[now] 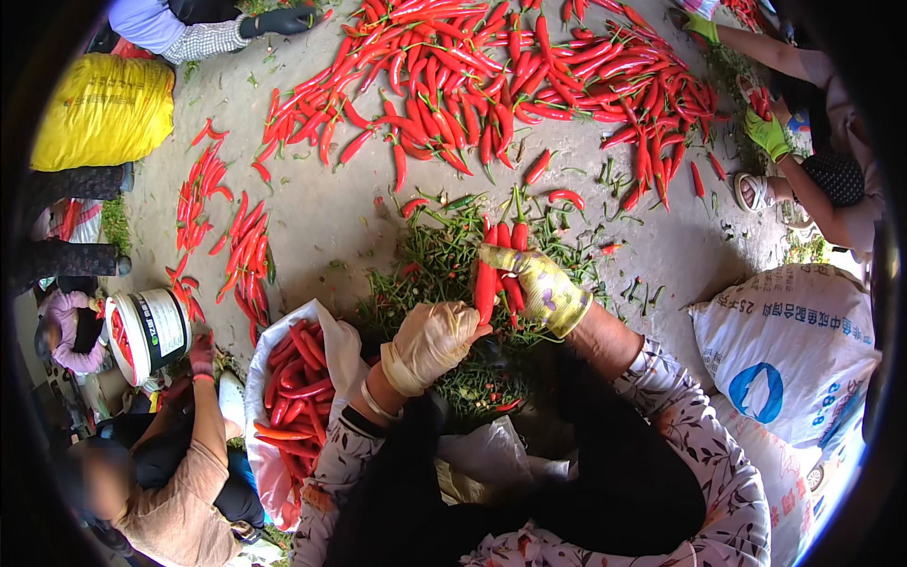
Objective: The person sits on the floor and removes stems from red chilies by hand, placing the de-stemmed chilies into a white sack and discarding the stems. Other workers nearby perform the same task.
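Note:
My left hand (431, 346), in a thin cream glove, is closed around the lower end of a red chili pepper (485, 287). My right hand (551, 289) wears a yellow patterned glove and grips a few red chili peppers (519, 237), whose green stems point away from me. Its thumb or a finger also lies across the pepper at my left hand. Beneath both hands spreads a heap of green stems (439, 248). To the left of my left arm stands a white sack (256, 397) filled with red chili peppers (301, 386).
A large pile of red chili peppers (453, 92) covers the far floor (312, 212). Smaller rows of peppers (248, 255) lie left. Co-workers surround the pile, one beside a white bucket (134, 340). A yellow sack (106, 110) and a full white sack (786, 340) stand at the sides.

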Tool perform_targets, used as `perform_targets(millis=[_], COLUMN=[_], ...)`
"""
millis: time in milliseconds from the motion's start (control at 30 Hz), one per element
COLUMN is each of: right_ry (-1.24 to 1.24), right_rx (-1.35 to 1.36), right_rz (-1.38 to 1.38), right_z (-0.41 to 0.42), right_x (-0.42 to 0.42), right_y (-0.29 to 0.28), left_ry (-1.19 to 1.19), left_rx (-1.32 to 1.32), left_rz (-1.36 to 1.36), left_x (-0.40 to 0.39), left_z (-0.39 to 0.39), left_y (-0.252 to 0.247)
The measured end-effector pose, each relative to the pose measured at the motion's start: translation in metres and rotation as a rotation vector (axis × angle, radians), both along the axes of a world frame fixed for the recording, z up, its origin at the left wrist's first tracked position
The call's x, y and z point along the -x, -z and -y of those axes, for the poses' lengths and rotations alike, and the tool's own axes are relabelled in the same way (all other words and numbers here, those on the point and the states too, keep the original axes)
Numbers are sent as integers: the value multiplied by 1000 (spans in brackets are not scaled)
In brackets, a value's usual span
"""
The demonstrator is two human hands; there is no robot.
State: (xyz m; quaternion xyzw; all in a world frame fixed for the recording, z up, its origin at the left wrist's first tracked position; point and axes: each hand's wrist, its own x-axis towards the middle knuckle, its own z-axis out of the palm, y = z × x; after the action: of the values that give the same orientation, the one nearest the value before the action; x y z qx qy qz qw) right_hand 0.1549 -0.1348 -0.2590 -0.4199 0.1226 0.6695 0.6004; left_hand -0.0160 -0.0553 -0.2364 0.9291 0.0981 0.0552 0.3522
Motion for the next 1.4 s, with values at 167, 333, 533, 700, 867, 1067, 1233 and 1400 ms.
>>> perform_targets(millis=[167,333,533,700,867,1067,1233,1400], right_ry=[114,265,314,314,166,152,221,495], right_rx=[5,-55,-16,-20,-6,-8,34,-25], right_rz=[211,363,529,580,676,640,690,322], right_z=[-6,-10,-15,-14,-11,-7,-13,-23], right_x=[4,11,16,17,13,13,11,-7], right_y=[-9,3,1,-1,-23,-15,-11,-2], left_ry=[-281,-312,-476,-547,-537,-537,-612,-356], left_rx=[590,815,1095,1201,1273,1271,1327,410], left_rz=[112,84,56,37,87,75,118,-6], left_x=[3,4,4,-1,3,1,6,13], left_z=[9,15,18,21,22,23,22,15], left_y=[3,4,0,-2,11,11,30,50])
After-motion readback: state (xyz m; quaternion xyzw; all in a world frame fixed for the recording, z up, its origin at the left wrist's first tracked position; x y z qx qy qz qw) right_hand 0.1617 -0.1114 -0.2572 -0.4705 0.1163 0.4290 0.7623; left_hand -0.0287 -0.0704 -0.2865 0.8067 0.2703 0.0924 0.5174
